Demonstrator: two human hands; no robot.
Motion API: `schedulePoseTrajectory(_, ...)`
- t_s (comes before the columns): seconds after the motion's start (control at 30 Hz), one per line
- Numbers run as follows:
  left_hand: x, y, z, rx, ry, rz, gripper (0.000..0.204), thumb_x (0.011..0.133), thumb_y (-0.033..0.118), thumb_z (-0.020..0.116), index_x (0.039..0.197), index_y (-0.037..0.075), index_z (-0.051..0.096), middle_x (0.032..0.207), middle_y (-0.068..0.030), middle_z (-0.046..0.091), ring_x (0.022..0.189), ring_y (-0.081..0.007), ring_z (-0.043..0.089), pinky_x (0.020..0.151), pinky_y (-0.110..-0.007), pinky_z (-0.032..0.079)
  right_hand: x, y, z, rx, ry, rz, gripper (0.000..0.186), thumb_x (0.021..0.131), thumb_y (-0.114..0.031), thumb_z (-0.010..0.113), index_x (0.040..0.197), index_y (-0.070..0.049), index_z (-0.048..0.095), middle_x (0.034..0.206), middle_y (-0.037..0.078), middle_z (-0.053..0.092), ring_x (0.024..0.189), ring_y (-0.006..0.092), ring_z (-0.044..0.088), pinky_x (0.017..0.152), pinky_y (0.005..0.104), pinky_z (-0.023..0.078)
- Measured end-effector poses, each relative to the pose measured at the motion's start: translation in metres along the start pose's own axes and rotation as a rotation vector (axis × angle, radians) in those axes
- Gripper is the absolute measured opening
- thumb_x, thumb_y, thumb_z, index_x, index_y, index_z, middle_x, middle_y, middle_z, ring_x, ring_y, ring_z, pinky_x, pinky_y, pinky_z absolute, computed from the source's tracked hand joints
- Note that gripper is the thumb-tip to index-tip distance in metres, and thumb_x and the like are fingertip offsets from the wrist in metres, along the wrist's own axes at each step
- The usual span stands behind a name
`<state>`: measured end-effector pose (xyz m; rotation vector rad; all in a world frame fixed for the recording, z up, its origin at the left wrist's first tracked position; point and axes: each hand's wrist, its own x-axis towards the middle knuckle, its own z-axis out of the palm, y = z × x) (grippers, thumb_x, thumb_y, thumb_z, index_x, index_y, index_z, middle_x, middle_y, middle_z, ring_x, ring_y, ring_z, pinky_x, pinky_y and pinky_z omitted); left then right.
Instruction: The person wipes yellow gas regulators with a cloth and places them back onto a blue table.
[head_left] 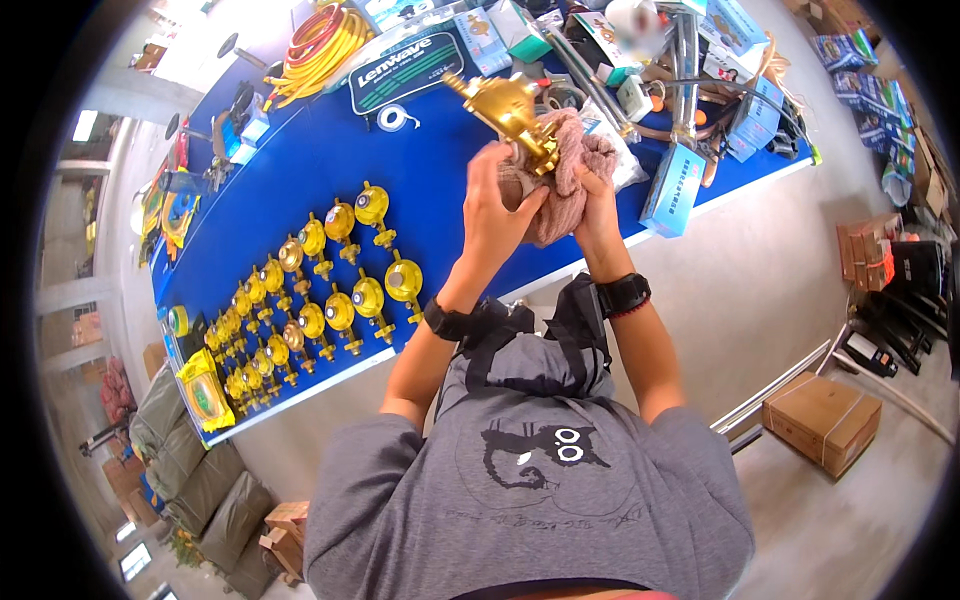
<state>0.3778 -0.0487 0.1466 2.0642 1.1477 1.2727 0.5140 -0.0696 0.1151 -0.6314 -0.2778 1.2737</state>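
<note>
Over the blue table (pixel 290 170) I hold up a golden gas regulator (pixel 508 108) with a brass fitting at its lower end. A crumpled pinkish-brown cloth (pixel 560 210) is bunched against that fitting. My left hand (pixel 492 205) curls round the cloth's left side, its fingers and thumb beside the regulator. On the right side, my right hand (pixel 600 215) is closed on the cloth, thumb on top; its other fingers are mostly hidden. Similar yellow-gold regulators (pixel 368 297) lie in two rows at the table's left.
A yellow packet (pixel 205 390) lies at the table's left corner. A dark green mat (pixel 410 75), coiled yellow hose (pixel 325 50) and white tape roll (pixel 393 118) lie toward the back. Blue boxes (pixel 675 190) and tubes crowd the right. A cardboard box (pixel 822 422) stands on the floor.
</note>
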Motion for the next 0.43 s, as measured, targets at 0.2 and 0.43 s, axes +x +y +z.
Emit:
schedulePoseTrajectory(0.2, 0.018, -0.009, -0.002, -0.940, 0.141, -0.692, 0.041, 0.079, 0.022, 0.072, 0.108, 0.004, 0.050, 0.103, -0.0067, 0.056, 0.094, -0.0147, 0.056, 0.080, -0.030, 0.046, -0.011, 0.008, 0.019, -0.226, -0.011, -0.105, 0.036, 0.076, 0.006, 0.063, 0.109, -0.002, 0.051, 0.105, 0.008, 0.058, 0.096, 0.0175, 0.059, 0.085, 0.0294, 0.047)
schedulePoseTrajectory(0.43, 0.036, -0.016, 0.014, -1.241, 0.376, -0.814, 0.028, 0.081, 0.015, 0.067, 0.103, 0.007, 0.053, 0.088, -0.0058, 0.060, 0.078, -0.0158, 0.060, 0.070, -0.029, 0.050, -0.018, 0.017, 0.010, -0.179, -0.102, 0.024, 0.038, 0.075, -0.001, 0.066, 0.110, -0.002, 0.052, 0.105, 0.008, 0.059, 0.097, 0.0195, 0.058, 0.088, 0.0312, 0.045)
